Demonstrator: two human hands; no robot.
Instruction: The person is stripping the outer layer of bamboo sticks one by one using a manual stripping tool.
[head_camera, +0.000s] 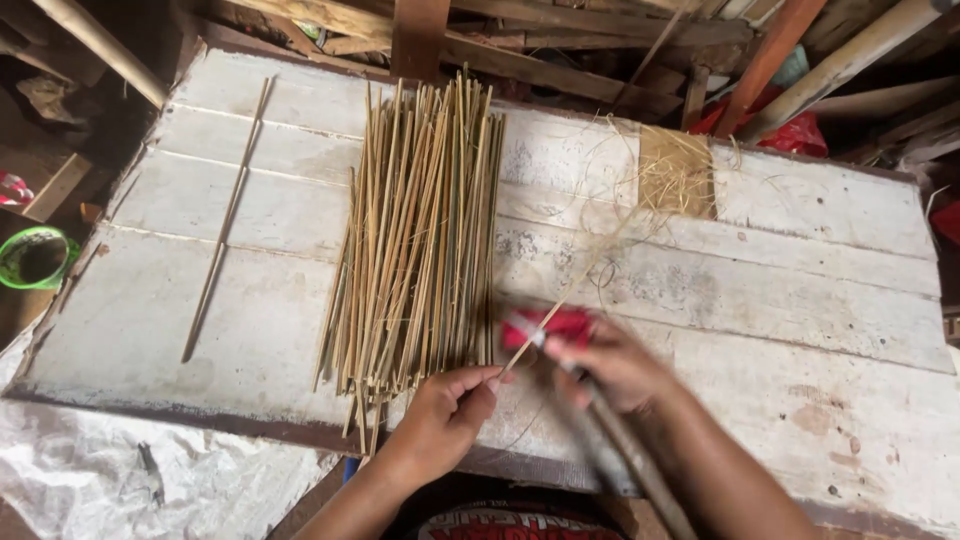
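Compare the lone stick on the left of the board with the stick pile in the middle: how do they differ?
The lone stick lies by itself on bare board, slanted; the stick pile is a thick heap of many, running mostly straight up the board. The lone stick looks longer than any in the pile. No hand is near it, while the left hand is at the pile's near end. Both are thin, pale strips.
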